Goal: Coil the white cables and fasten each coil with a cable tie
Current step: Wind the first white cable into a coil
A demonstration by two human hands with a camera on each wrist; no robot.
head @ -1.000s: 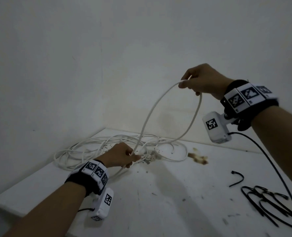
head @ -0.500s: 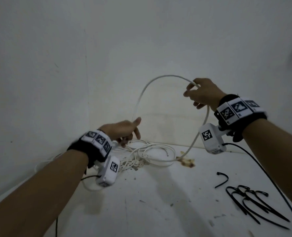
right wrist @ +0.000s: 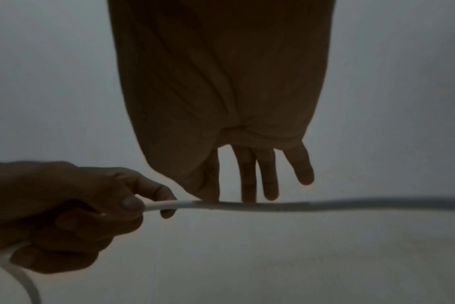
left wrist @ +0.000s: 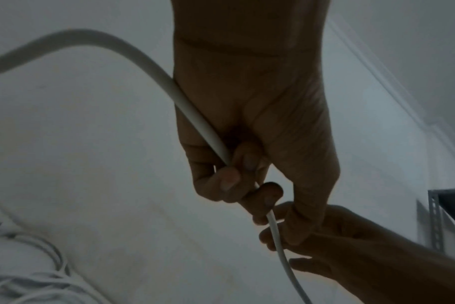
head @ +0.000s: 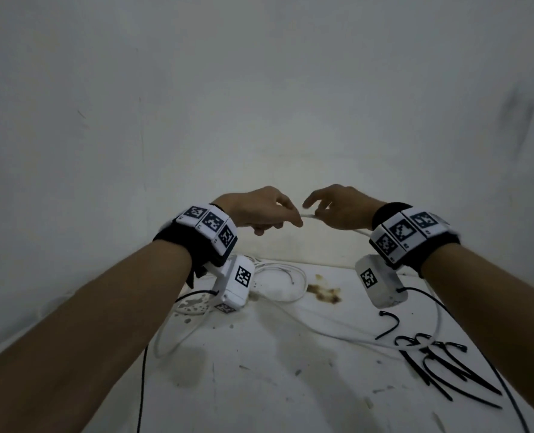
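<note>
White cable, one length, raised between your two hands above the bench. Your left hand has its fingers curled round the cable, thumb and forefinger nipping it where it leaves the fist; the left wrist view shows the cord running down through the palm. Your right hand has straight, spread fingers, their tips resting on the cord just beside the left hand; it clasps nothing.

Item, cable remainder: from the left fist a loop drops away below; from the right hand the cord trails down past the wrist to the bench and runs across it. More white cable lies in a loose heap at the back of the bench, beyond the left wrist, not gathered.

Item, black cable ties: a small pile at the right of the bench, one tie lying apart beside it. None is on any cable.

Status, by judgement: early. You look to be forming the opening turns of a first coil. No finished coil shows, no tie is fastened. Outstanding: wind the slack, bind it, then deal with the heap.
</note>
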